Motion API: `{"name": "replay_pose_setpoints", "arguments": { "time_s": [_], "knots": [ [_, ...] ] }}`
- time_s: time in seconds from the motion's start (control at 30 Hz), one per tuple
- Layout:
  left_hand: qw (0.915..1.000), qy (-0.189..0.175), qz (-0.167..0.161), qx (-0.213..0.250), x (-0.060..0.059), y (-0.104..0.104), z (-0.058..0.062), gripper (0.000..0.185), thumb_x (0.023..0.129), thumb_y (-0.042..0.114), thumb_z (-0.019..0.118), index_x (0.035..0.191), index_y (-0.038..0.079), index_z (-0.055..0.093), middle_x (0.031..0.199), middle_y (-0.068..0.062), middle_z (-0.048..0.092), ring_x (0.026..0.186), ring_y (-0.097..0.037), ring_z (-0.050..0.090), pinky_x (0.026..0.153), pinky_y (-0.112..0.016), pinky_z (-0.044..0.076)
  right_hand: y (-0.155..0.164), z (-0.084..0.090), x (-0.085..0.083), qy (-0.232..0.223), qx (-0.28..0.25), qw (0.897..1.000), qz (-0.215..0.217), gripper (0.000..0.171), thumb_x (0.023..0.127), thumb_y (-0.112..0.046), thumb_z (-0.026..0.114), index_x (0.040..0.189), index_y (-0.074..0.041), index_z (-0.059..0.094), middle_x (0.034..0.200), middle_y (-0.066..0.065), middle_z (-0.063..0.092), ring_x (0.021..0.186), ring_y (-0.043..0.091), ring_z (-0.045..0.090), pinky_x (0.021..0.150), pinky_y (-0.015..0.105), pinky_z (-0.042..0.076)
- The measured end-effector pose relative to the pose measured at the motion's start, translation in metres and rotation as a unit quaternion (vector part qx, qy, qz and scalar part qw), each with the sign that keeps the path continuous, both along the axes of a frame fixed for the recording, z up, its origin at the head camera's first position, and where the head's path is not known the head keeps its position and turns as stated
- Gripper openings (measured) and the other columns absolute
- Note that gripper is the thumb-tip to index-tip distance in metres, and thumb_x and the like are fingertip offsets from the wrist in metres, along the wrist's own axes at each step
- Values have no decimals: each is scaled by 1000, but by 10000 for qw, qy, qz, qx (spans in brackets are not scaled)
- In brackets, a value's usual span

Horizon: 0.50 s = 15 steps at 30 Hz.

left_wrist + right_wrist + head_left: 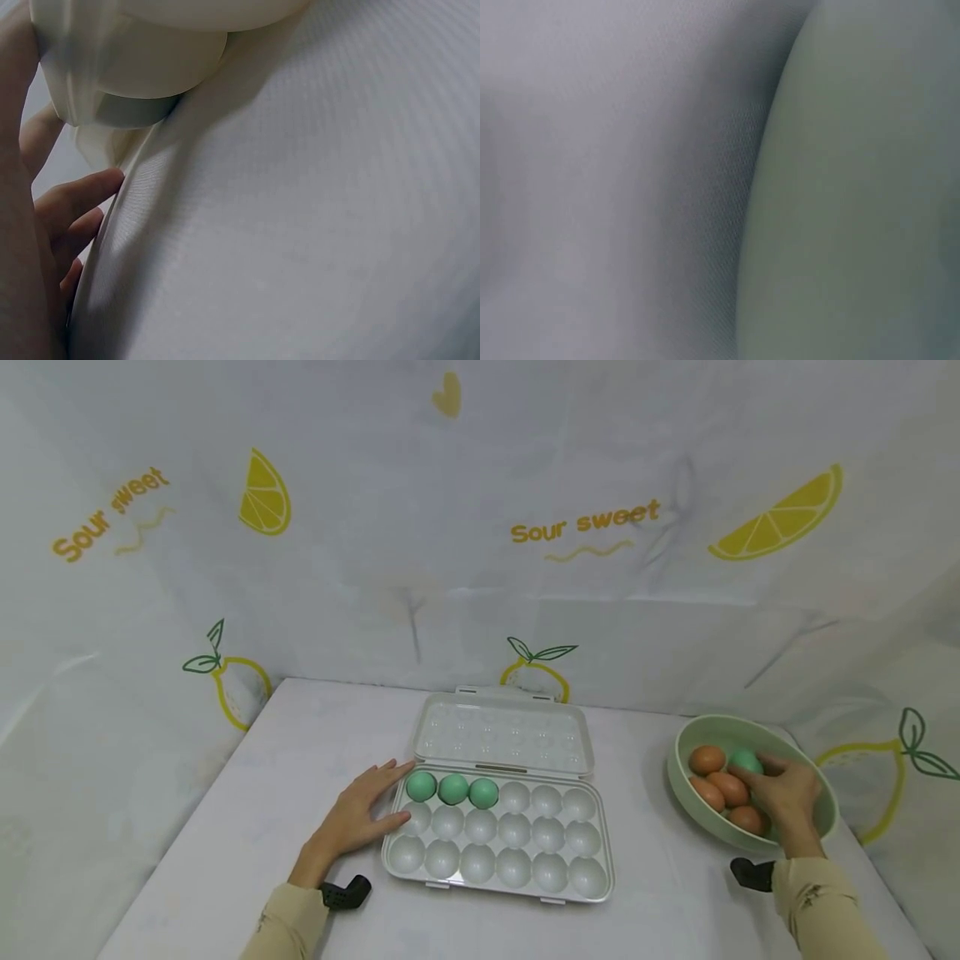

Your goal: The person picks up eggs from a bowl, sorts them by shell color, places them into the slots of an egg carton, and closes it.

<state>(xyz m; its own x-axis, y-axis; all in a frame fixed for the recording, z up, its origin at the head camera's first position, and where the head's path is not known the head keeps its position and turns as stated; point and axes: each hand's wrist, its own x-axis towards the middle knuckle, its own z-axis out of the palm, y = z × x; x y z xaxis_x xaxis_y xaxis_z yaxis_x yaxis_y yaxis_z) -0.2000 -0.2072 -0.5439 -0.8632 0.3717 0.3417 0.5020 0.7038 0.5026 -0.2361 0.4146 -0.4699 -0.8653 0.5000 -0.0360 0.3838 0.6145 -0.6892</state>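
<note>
A white egg carton [502,827] lies with its clear lid [504,735] folded back. Three green eggs [453,789] fill the left half of its back row. My left hand [356,810] rests at the carton's left edge, fingers extended and thumb over the rim; the left wrist view shows its fingers [82,196] beside the carton's underside. Inside a pale green bowl [686,789] on the right are several brown eggs [727,789] and a green egg [745,761]. My right hand [787,789] reaches over the bowl's right side, thumb and fingers pinching the green egg.
The carton and bowl stand on a white-covered table [300,760]. A white curtain [465,568] printed with lemons hangs right behind the table's back edge. In the right wrist view, the bowl's outer wall [847,195] takes up the right side.
</note>
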Motion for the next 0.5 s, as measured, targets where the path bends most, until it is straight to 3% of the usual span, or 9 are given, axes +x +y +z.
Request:
{"name": "replay_pose_setpoints", "arguments": {
  "time_s": [0.23,0.4,0.43,0.5],
  "knots": [
    [10000,-7,-30,0,-1,1,0,74,85,42,75,153,25,49,151,-9,58,143,-36,52,121,-60,38,0,-3,1,316,214,9993,-23,58,89,-23,73,135,9,57,141,32,53,138,48,39,122,58,28],
    [10000,13,-29,-23,-1,0,-1,75,85,41,76,153,26,49,151,-10,58,143,-35,52,120,-59,38,-2,-2,0,349,103,9993,-85,59,88,-22,72,136,8,57,142,32,53,139,48,37,121,58,29],
    [10000,26,-30,-41,-1,-1,-1,75,85,41,75,153,27,48,151,-10,58,143,-35,52,120,-59,38,-2,-1,0,338,80,9993,-106,59,88,-23,72,137,7,57,143,30,54,140,47,37,122,58,29],
    [10000,42,-49,-31,-1,-1,-1,75,85,41,76,153,27,48,151,-10,58,143,-35,52,121,-59,38,-2,-1,0,398,-13,9990,-188,60,86,-24,73,137,4,59,124,12,73,140,43,39,122,55,31]
  ]
}}
